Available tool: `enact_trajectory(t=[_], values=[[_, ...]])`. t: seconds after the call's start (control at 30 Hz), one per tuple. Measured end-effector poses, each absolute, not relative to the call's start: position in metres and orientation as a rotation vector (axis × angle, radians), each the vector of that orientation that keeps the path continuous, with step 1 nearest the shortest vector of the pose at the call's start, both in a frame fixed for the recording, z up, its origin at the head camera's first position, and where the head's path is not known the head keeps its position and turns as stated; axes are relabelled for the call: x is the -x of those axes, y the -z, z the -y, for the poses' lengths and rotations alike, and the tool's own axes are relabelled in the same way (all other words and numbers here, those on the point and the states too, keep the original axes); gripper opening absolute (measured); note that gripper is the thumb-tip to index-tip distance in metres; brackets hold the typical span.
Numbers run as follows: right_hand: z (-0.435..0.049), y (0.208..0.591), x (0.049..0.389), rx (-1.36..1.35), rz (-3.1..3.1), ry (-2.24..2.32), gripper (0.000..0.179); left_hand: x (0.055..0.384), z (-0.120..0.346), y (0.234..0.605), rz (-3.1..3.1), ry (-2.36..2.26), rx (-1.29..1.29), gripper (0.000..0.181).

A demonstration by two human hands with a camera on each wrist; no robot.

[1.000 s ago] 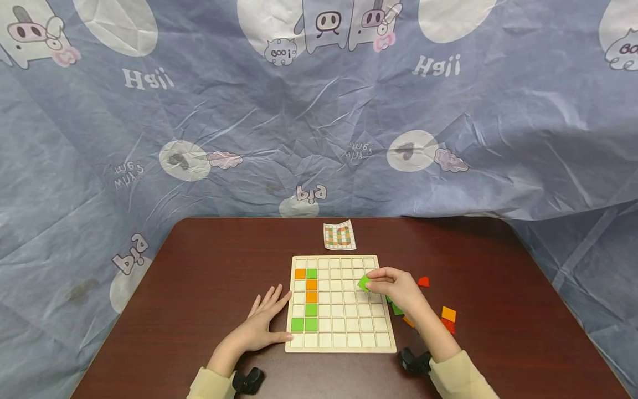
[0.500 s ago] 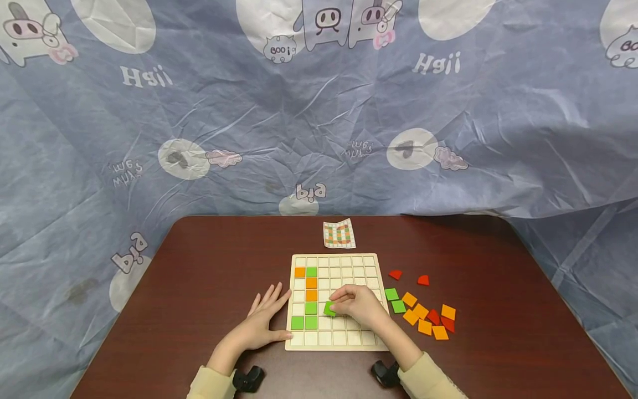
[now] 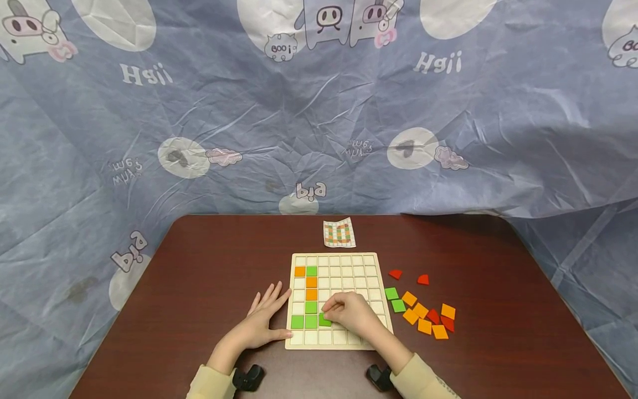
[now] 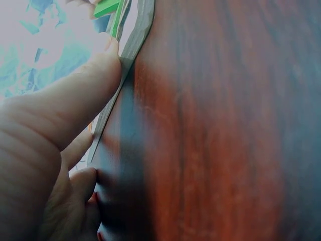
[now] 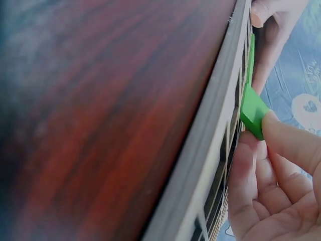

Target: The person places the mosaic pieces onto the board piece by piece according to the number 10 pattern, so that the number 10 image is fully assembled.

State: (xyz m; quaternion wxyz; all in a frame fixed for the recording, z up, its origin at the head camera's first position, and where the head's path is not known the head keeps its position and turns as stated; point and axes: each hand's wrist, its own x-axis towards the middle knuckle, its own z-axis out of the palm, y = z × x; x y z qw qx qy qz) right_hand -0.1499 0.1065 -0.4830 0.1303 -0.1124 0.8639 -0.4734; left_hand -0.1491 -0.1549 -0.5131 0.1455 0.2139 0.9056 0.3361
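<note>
A pale wooden grid board (image 3: 355, 339) lies on the dark table, with green and orange square tiles in its two left columns. My right hand (image 3: 351, 313) pinches a green square tile (image 3: 324, 320) between thumb and fingers, over the third column, beside the row's two green tiles (image 3: 304, 321). In the right wrist view this tile (image 5: 254, 111) tilts up from the board, one edge down at the grid. My left hand (image 3: 263, 322) rests at the board's left edge with fingers spread; its thumb (image 4: 95, 80) touches the rim.
Right of the board lie two green tiles (image 3: 395, 300), several orange tiles (image 3: 420, 310) and several red quarter-round pieces (image 3: 423, 280). A small paper card (image 3: 339, 233) with a coloured grid pattern lies behind the board. A patterned blue cloth (image 3: 319, 111) hangs behind the table.
My right hand has carried the green tile leftward from the board's right side and down to the third column. My left hand stays at the left edge.
</note>
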Motion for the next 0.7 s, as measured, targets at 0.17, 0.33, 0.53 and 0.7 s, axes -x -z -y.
enact_trajectory(t=[0.17, 0.33, 0.53, 0.7], values=[[-0.1048, 0.4839, 0.1482, 0.375, -2.568, 1.318, 0.007, 0.149, 0.1555, 0.5136, -2.608, -0.977, -0.612, 0.094], [-0.1009, 0.4841, 0.1456, 0.441, -2.672, 1.237, 0.005, 0.1496, 0.1561, 0.5154, -2.61, -0.977, -0.623, 0.094], [-0.0971, 0.4842, 0.1428, 0.454, -2.75, 1.153, 0.011, 0.1494, 0.1559, 0.516, -2.605, -0.97, -0.631, 0.094], [-0.097, 0.4843, 0.1428, 0.464, -2.755, 1.146, 0.011, 0.1491, 0.1557, 0.5152, -2.607, -0.971, -0.629, 0.093]])
